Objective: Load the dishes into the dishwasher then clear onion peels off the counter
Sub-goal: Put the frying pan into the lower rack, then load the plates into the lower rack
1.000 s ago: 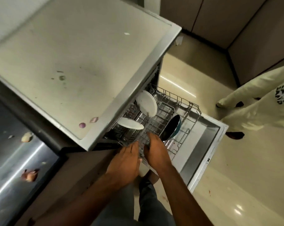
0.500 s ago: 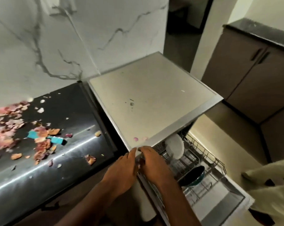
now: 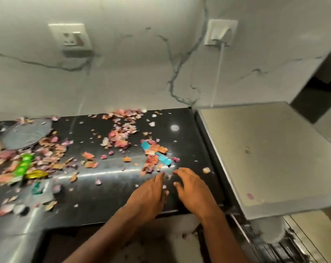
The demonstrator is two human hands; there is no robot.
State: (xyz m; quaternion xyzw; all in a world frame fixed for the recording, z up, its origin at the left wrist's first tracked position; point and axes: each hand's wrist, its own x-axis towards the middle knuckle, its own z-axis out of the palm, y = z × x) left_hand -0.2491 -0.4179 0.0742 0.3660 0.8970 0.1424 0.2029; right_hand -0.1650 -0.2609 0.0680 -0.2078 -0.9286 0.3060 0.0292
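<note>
1. Reaching over a dark counter (image 3: 96, 198), the left hand (image 3: 149, 196) and right hand (image 3: 193, 192) lie side by side, fingers loosely extended, holding nothing.
2. Onion peels (image 3: 121, 137) lie scattered across the counter, thickest just beyond the fingertips and toward the left, with turquoise scraps (image 3: 161, 158) among them.
3. Beside the counter, at right, sits the dishwasher (image 3: 265, 158), a pink peel (image 3: 250, 196) on its top.

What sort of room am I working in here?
Most likely a home kitchen: a black counter strewn with onion peels, a marble-look wall with a socket, and a steel-topped appliance beside it. Both hands, left and right, reach over the counter.
</note>
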